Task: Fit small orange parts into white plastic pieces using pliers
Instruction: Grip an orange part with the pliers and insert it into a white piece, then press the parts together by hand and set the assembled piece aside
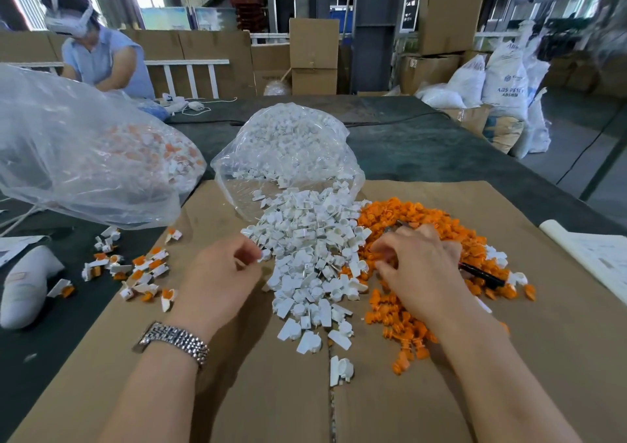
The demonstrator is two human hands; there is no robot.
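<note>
A heap of white plastic pieces (pixel 315 256) spills from a clear bag (pixel 288 150) onto the cardboard sheet (pixel 271 391). To its right lies a heap of small orange parts (pixel 414 218). My left hand (pixel 224 273) sits at the left edge of the white heap with curled fingers, pinching a white piece at its fingertips. My right hand (pixel 417 266) lies over the orange heap and grips the pliers (pixel 481 274); their dark handle sticks out to the right and the metal tip shows beyond my fingers.
Several assembled white-and-orange pieces (pixel 132 269) lie scattered at the left. A large clear bag (pixel 78 154) with more of them stands at far left, with a white controller (pixel 23 283) below it. Another person (pixel 98 48) works at the far left. Paper (pixel 597 256) lies at right.
</note>
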